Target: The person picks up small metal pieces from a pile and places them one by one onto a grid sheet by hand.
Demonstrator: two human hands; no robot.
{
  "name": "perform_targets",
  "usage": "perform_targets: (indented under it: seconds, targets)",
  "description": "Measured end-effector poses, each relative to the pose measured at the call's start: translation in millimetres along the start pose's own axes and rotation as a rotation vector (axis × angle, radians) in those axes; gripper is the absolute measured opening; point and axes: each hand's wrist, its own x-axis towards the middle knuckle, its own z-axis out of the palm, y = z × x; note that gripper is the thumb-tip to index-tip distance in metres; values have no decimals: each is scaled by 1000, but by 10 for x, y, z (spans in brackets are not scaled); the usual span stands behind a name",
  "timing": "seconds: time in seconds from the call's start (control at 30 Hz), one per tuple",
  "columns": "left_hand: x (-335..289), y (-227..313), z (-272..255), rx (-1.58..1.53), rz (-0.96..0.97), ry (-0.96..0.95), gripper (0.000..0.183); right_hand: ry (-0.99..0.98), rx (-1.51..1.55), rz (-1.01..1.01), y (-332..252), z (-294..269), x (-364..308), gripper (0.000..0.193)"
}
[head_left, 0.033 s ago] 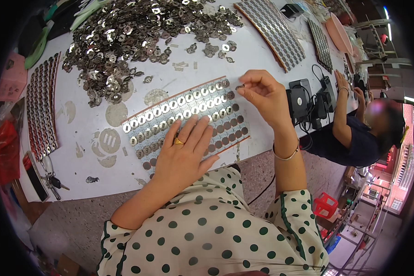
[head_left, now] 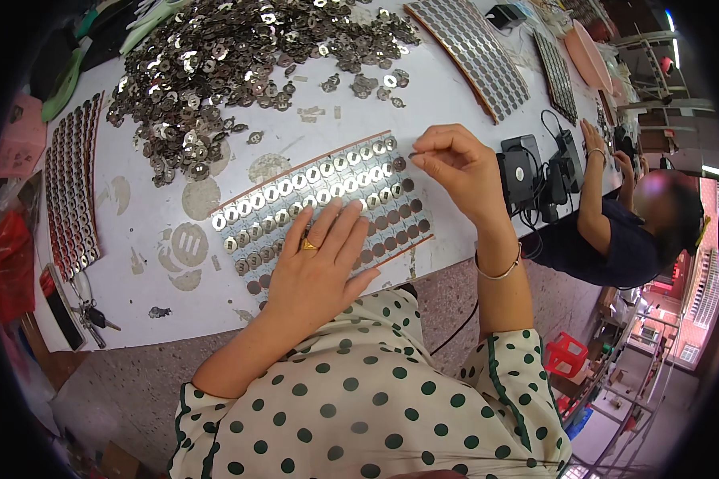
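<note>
My left hand [head_left: 315, 259] lies flat with fingers spread on a panel [head_left: 276, 206] of round discs in rows on a pale grey backing. Shiny metal pieces with slotted centres sit on the discs in the upper rows; lower-right discs are plain brown. A gold ring is on one finger. Just off the panel's upper right corner, my right hand [head_left: 459, 172] hovers with thumb and forefinger pinched. Between those fingertips a small dark metal piece [head_left: 413, 153] shows nearly edge-on. Part of the panel is hidden beneath my left hand.
A big heap of loose metal pieces [head_left: 240, 72] covers the far table. Other disc panels stand at the left [head_left: 72, 184] and far right [head_left: 471, 56]. Black adapters with cables [head_left: 527, 176] lie right, near a co-worker [head_left: 615, 231]. Keys [head_left: 94, 315] rest at the left edge.
The pinched metal piece shows less of its face now, and the right fingertips have shifted very slightly. My left hand keeps its place on the panel.
</note>
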Motion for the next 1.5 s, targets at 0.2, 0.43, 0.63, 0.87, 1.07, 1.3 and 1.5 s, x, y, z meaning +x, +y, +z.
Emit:
perform_targets:
  seconds: [0.2,0.43,0.63,0.87,1.07,1.3,1.5]
  targets:
    - [10,7,12,21,5,-14,60,-234,44,353,18,-161,-117,13]
    - [6,6,13,25,1,-17,61,-225,-79,296,51,-58,-139,13]
    - [5,25,8,34,0,-23,60,-154,-184,300,63,-36,-212,15]
    - [14,20,1,25,-2,-29,60,-78,-157,277,108,30,-311,16]
    - [34,5,1,14,-4,-24,61,-87,-367,-6,82,-39,-339,19]
    - [1,6,-5,38,-4,-25,61,29,-415,24,-85,3,100,27]
    - [13,28,9,56,18,-2,59,117,-777,-436,292,144,587,33]
